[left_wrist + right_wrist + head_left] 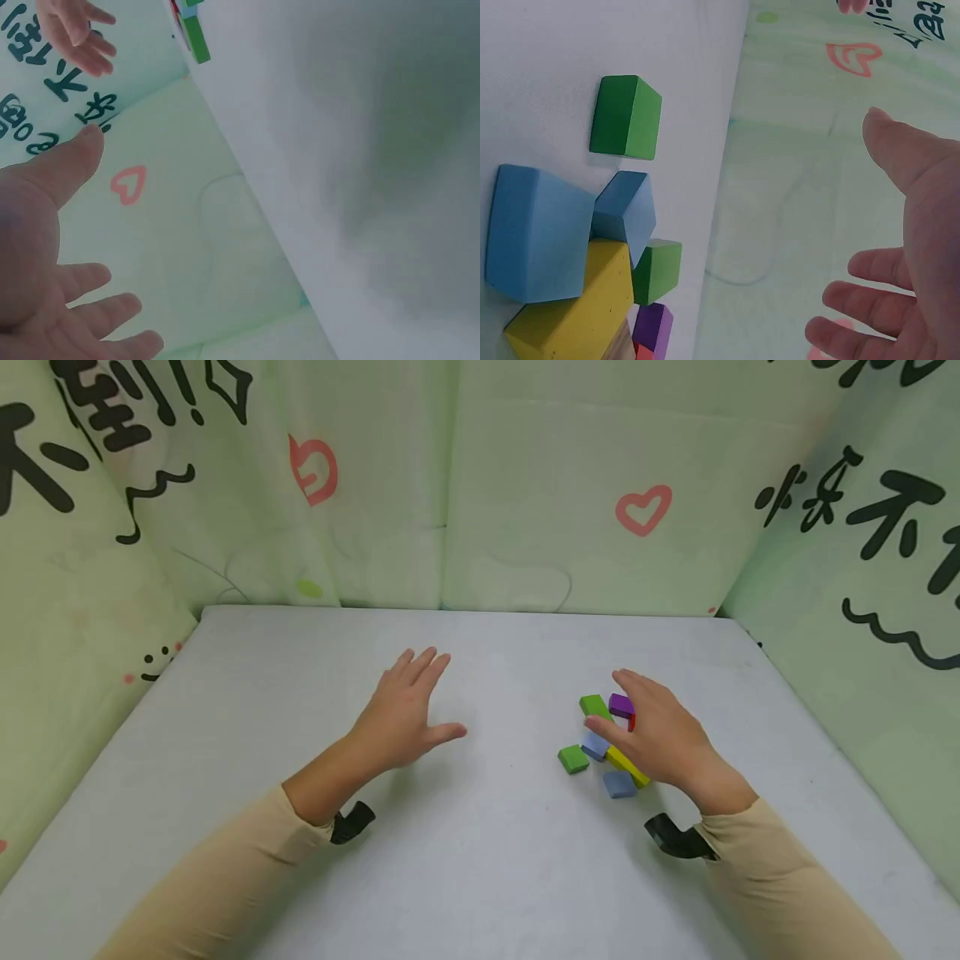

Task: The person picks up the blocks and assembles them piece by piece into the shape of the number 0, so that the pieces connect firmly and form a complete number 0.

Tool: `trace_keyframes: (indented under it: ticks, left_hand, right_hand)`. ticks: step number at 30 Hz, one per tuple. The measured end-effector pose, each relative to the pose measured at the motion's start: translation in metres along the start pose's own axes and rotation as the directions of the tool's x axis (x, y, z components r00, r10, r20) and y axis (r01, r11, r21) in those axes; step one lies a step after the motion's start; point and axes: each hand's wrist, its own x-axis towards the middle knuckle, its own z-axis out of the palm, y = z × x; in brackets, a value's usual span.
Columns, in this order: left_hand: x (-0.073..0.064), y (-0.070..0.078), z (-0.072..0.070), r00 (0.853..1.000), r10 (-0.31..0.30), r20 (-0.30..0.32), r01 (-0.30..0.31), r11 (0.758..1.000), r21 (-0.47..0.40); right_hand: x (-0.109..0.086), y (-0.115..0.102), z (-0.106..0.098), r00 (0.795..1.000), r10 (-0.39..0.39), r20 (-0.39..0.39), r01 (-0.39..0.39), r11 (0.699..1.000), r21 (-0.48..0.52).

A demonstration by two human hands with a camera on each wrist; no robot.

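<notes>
My right hand [666,733] is held over a small cluster of toy blocks, fingers extended and thumb apart. In the head view the cluster has a green block [573,759] at its left, another green block [593,706] farther back, a purple block [620,706], a blue block [619,785] at the front and a yellow block [624,766]. The right wrist view shows a second blue block [626,210], a bit of red block [643,352] and a wood-coloured side [620,345]. My left hand [397,714] hovers above the table left of centre, fingers straight, holding nothing.
The white table [480,877] has a pale green curtain [525,485] behind it and along both sides, printed with black characters and red hearts. A black strap [678,839] hangs at the right wrist, and a similar strap [352,822] at the left.
</notes>
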Motion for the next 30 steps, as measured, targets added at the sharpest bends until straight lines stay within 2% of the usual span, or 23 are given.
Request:
trace_keyframes:
  ticks: [4, 10, 14, 17, 23, 30]
  left_hand:
    - [0.001, 0.009, 0.008, 0.999, 0.05, -0.018, -0.051, 0.995, -0.088]
    - [0.004, 0.023, 0.023, 0.992, 0.123, -0.008, -0.122, 0.97, -0.21]
    - [0.007, 0.031, 0.035, 0.989, 0.144, 0.028, -0.131, 0.952, -0.277]
    - [0.009, 0.038, 0.042, 0.985, 0.16, 0.068, -0.132, 0.945, -0.3]
    - [0.012, 0.051, 0.054, 0.974, 0.196, 0.111, -0.152, 0.937, -0.315]
    - [0.016, 0.067, 0.062, 0.969, 0.184, 0.167, -0.123, 0.939, -0.321]
  right_hand:
    - [-0.005, 0.004, 0.001, 1.0, 0.0, -0.029, 0.001, 0.999, 0.048]
    - [-0.016, 0.01, 0.003, 0.999, 0.013, -0.043, -0.009, 0.997, 0.081]
    - [-0.023, 0.015, 0.004, 0.999, 0.028, -0.026, -0.026, 0.995, 0.092]
    - [-0.028, 0.018, 0.006, 0.999, 0.031, -0.034, -0.028, 0.995, 0.094]
    - [-0.035, 0.024, 0.009, 0.997, 0.065, -0.029, -0.063, 0.996, 0.071]
    - [-0.041, 0.031, 0.012, 0.996, 0.084, -0.028, -0.081, 0.992, 0.1]
